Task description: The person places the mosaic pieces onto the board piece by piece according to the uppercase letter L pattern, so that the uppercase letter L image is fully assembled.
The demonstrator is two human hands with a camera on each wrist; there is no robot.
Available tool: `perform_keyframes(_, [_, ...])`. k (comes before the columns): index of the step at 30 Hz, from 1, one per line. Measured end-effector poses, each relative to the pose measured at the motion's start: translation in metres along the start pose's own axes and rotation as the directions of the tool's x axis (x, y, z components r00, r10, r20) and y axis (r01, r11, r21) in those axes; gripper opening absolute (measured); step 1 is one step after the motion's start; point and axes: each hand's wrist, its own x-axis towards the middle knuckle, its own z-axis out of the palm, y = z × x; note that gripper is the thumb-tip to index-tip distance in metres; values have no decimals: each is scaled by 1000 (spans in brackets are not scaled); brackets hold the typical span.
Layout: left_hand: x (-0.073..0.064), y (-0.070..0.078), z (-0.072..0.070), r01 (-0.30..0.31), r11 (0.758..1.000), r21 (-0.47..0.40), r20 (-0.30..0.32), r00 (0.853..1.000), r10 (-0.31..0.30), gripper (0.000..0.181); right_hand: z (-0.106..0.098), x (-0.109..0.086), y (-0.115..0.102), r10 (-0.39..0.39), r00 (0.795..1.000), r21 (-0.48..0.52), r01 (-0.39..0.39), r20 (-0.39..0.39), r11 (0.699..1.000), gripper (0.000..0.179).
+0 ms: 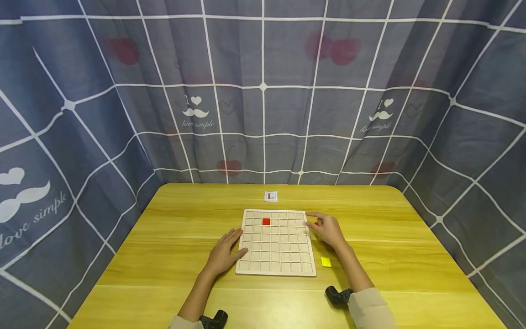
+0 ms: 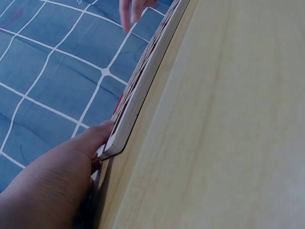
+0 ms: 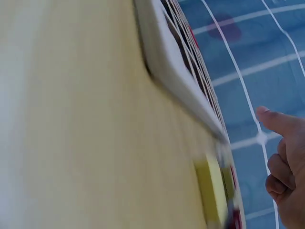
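A pale grid board (image 1: 276, 268) with raised lines lies on the table, and a red square tile (image 1: 266, 221) sits in one of its upper cells. My left hand (image 1: 223, 256) holds the board's left edge, thumb over the rim and fingers along the side; the left wrist view shows that thumb (image 2: 97, 136) at the corner. By the upper right edge is my right hand (image 1: 328, 230), one finger reaching to the rim, other fingers curled in the right wrist view, nothing seen between them. A bit of red (image 1: 317, 223) shows beside it, partly hidden.
A yellow square tile (image 1: 326, 262) lies on the wooden table (image 1: 185, 228) right of the board. Behind the board is a small card (image 1: 270, 196) printed with a grid. A dark checked curtain (image 1: 263, 109) surrounds the table's back and sides.
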Motion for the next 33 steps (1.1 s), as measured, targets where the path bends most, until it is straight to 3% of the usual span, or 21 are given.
perform_keyframes(7, [0, -1, 0, 6, 1000, -1, 4, 1000, -6, 64, -27, -2, 28, 66, 997, -12, -66, 39, 998, 36])
perform_keyframes(13, [-1, -1, 1, 6, 1000, -4, 2, 1000, -6, 64, -30, -3, 41, 108, 987, -61, -102, 119, 993, 33])
perform_keyframes(18, [-1, 0, 1, 7, 1000, -6, 1, 1000, -7, 63, -29, -5, 45, 106, 986, -122, -90, 128, 988, 29])
perform_keyframes(25, [0, -1, 1, 1, 1000, -2, -2, 1000, -1, 63, -27, -3, 39, 73, 994, -135, -63, 76, 989, 29])
perform_keyframes(33, [0, -1, 1, 0, 1000, -10, 1, 1000, 0, 64, -9, 6, 7, -7, 999, -100, 11, 39, 995, 30])
